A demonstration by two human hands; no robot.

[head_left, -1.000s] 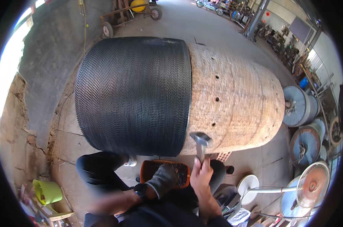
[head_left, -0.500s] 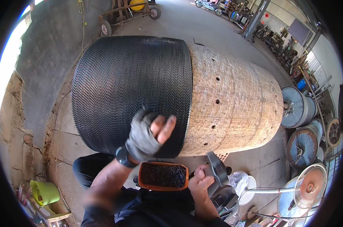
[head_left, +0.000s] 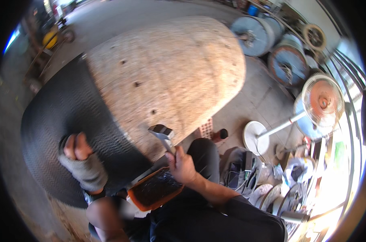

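Gripping a hammer (head_left: 163,134) by its handle, the right hand (head_left: 184,167) had its fingers wrapped closed, the metal head over the pale surface near the lower edge of a large drum (head_left: 183,68); whether the two touched could not be determined. The left hand (head_left: 80,159), in a grey glove (head_left: 89,171) with bare fingertips, was set over the black cover (head_left: 60,94) on the drum's left portion, fingers curled inward; whether they held anything could not be told. An orange tray (head_left: 138,201) with dark contents (head_left: 158,184) stood below the drum's lower edge. Regarding progress, the cover already clad the drum's left end, whereas the stretch from its border to the right end was bare, apparently left uncovered.
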